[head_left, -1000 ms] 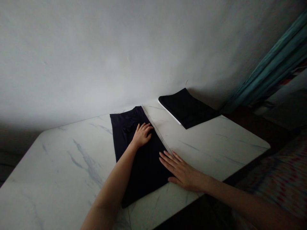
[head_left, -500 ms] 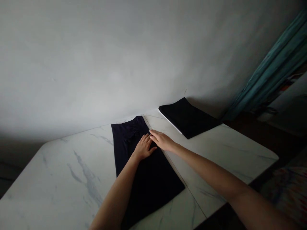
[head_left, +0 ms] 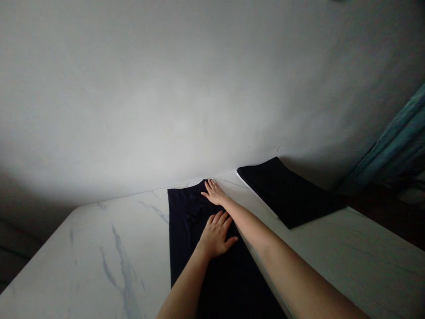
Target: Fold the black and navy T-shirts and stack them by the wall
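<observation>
A long dark garment [head_left: 186, 221] lies flat on the white marbled table [head_left: 99, 252], running from the wall toward me. My left hand [head_left: 215, 235] rests palm down on its middle, fingers stretched out. My right hand [head_left: 214, 192] reaches past it to the garment's far right corner by the wall, fingers flat on the cloth. Neither hand grips anything.
A folded black cloth [head_left: 288, 195] with a white edge lies on the table to the right, against the grey wall [head_left: 186, 88]. A teal curtain [head_left: 398, 150] hangs at the far right.
My right hand slid from the garment's near right edge up along its side to the far corner by the wall. The left hand stayed flat on the cloth. The view tilted upward.
</observation>
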`<state>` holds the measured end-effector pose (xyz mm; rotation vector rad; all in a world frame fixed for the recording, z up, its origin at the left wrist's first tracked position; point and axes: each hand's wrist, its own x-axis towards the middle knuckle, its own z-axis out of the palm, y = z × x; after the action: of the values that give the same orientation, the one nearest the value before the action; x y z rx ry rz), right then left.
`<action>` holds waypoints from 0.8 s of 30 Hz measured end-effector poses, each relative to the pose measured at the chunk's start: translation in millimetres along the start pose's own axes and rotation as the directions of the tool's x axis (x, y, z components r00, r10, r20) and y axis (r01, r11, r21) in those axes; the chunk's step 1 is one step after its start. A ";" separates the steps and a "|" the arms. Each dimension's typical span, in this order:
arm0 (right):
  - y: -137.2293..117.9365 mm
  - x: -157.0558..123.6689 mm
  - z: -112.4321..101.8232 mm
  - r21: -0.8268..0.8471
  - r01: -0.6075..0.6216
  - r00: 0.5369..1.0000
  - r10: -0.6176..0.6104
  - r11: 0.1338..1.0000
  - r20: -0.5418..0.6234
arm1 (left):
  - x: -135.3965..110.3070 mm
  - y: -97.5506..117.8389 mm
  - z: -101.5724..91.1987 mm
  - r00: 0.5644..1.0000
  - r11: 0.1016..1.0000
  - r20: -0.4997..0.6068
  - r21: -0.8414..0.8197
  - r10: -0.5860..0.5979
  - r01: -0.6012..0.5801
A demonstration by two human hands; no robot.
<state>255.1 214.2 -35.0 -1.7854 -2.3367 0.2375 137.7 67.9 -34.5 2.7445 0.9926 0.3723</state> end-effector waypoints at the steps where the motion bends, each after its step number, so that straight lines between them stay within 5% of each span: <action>1: 0.1 0.5 1.7 -0.001 0.002 1.000 -0.002 1.000 -0.006 | 0.0 -0.1 0.5 1.000 1.000 0.001 -0.006 0.000 0.000; 15: -6.3 -20.7 -19.3 0.050 -0.045 0.996 0.042 0.998 0.076 | -0.3 -4.1 2.9 0.999 0.999 -0.035 0.019 0.032 -0.032; 19: -2.5 -69.2 -31.5 0.071 -0.017 0.999 0.019 0.997 -0.030 | 0.6 -2.8 0.3 0.999 0.998 -0.043 0.050 0.029 -0.027; 24: -2.6 -179.9 -20.4 -0.007 0.187 0.955 -0.183 0.982 -0.231 | 2.5 -0.3 -2.2 1.000 0.994 -0.024 0.105 -0.002 0.005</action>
<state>303.7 40.1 -24.3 -1.4842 -2.3061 0.0175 138.8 69.9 -32.1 2.8379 1.0517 0.3633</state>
